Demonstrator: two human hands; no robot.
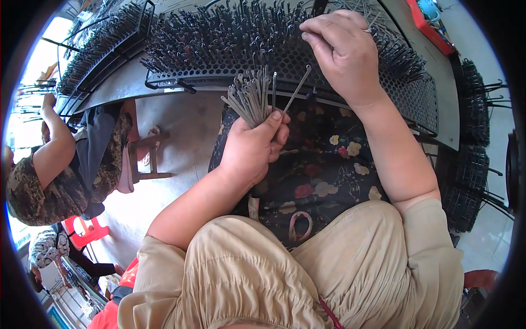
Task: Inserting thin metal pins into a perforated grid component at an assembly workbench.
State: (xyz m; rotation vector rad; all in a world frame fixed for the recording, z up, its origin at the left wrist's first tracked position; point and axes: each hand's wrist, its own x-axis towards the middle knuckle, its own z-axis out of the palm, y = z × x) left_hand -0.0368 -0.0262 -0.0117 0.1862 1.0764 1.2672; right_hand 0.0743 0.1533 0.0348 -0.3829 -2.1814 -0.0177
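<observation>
In my left hand (257,140) is a bundle of thin grey metal rods (249,98) with flattened, holed tips, gripped upright in the fist. One rod (298,88) leans apart from the bundle to the right, and a darker one stands beside it. My right hand (348,52) is raised over the rack, its fingers curled and thumb bent toward the index finger. What it holds, if anything, I cannot make out. Beneath and behind it, many black hooked rods (219,41) stand in a black perforated metal rack (186,77) on the table.
A second rack of black rods (104,52) stands at far left. A co-worker (60,175) sits there, near a wooden stool (150,153). Another person (49,249) is behind, by a red stool (87,230). Black wire bundles (471,181) are stacked right; a red tray (427,27) is far right.
</observation>
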